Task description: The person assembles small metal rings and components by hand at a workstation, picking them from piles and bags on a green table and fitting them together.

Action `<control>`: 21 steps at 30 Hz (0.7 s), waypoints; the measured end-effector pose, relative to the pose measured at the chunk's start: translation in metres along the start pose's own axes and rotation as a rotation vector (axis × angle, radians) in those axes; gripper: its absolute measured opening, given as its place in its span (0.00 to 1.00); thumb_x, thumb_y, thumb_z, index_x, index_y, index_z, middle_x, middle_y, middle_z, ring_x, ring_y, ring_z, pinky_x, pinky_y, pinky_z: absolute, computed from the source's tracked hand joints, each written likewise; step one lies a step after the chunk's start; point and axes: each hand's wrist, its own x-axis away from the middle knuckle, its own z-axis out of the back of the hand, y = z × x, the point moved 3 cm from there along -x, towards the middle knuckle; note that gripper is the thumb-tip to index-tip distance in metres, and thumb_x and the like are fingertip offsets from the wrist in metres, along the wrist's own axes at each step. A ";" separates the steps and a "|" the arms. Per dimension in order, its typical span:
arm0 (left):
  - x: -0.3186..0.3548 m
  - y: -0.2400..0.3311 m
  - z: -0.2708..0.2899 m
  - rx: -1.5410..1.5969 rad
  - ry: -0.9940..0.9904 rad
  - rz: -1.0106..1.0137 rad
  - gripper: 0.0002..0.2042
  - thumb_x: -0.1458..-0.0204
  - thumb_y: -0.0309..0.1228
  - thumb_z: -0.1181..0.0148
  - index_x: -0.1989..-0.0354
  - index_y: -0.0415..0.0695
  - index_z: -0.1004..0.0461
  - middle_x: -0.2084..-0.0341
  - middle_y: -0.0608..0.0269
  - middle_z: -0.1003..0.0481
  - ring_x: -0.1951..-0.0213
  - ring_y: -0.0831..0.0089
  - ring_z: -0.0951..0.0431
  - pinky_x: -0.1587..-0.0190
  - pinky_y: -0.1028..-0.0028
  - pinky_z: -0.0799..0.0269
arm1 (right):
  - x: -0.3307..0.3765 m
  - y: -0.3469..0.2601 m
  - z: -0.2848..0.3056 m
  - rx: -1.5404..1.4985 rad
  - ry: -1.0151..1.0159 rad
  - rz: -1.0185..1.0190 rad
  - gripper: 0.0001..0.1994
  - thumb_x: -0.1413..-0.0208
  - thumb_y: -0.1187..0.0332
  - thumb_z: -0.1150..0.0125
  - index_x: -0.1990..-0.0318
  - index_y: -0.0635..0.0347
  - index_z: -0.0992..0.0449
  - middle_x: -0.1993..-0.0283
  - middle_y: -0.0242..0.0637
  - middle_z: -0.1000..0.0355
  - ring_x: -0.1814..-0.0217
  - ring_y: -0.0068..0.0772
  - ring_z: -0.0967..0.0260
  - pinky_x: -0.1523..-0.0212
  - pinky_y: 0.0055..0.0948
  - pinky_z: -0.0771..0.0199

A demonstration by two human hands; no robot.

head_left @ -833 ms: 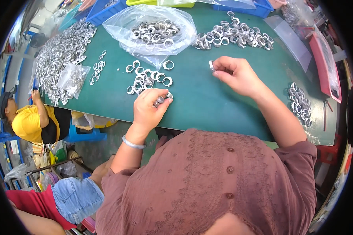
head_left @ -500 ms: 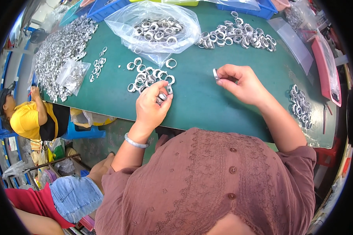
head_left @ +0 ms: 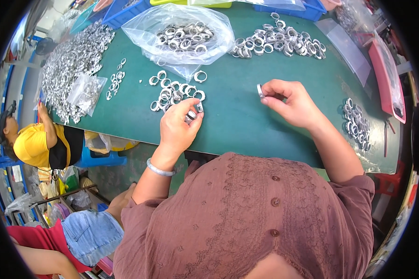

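Observation:
My left hand [head_left: 178, 126] is closed around several silvery metal rings [head_left: 190, 116], with one ring [head_left: 199, 107] showing at the fingertips. It is right beside a loose pile of metal rings [head_left: 170, 92] on the green tabletop [head_left: 228, 125]. Over bare tabletop to the right, my right hand [head_left: 288, 100] pinches a single metal ring [head_left: 260, 90] between thumb and forefinger, its thin edge facing me. The ring's inner face is mostly hidden at this angle.
Farther back lie a clear plastic bag [head_left: 139, 25] of rings and another ring heap [head_left: 281, 41]. A small ring pile [head_left: 356, 123] and a pink basket [head_left: 385, 81] are at right. A big heap of metal parts [head_left: 72, 65] covers the left end, near a yellow-shirted person [head_left: 35, 144].
My right hand has shifted slightly right and nearer to me, still pinching its ring. My left hand keeps its rings and has hardly moved.

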 end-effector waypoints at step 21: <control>-0.031 0.063 -0.048 1.009 -0.298 0.052 0.16 0.59 0.18 0.38 0.59 0.39 0.29 0.68 0.66 0.28 0.68 0.82 0.30 0.64 0.82 0.33 | 0.087 -0.004 0.048 -0.037 0.220 0.061 0.04 0.51 0.76 0.44 0.67 0.65 0.28 0.70 0.33 0.28 0.72 0.20 0.34 0.69 0.20 0.33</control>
